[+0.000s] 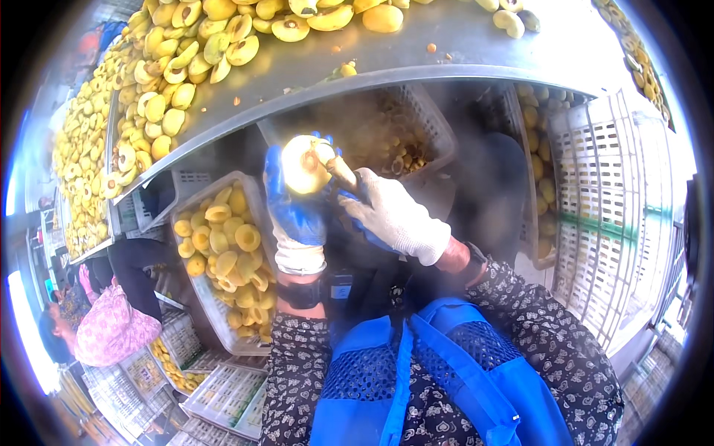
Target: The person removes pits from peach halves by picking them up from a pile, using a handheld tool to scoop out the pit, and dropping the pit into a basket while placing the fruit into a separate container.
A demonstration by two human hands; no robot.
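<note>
My left hand (298,206), in a white knit glove with a blue coated palm, holds a halved yellow fruit (304,164), cut face up, its middle brownish. My right hand (390,212), gloved the same way, grips the handle of a small tool (343,174). The tool's far end meets the fruit's right edge; its tip is too glary to make out. Both hands are over a dark gap below the edge of a metal table (390,72). Beneath them, to the right, a crate (440,122) contains fruit scraps.
Halved yellow fruits (167,72) are heaped on the table's left part. A crate of hollowed fruit halves (231,256) stands at my left, a tall white plastic crate (602,223) at my right. A person in pink (117,329) sits farther left, near stacked crates (223,396).
</note>
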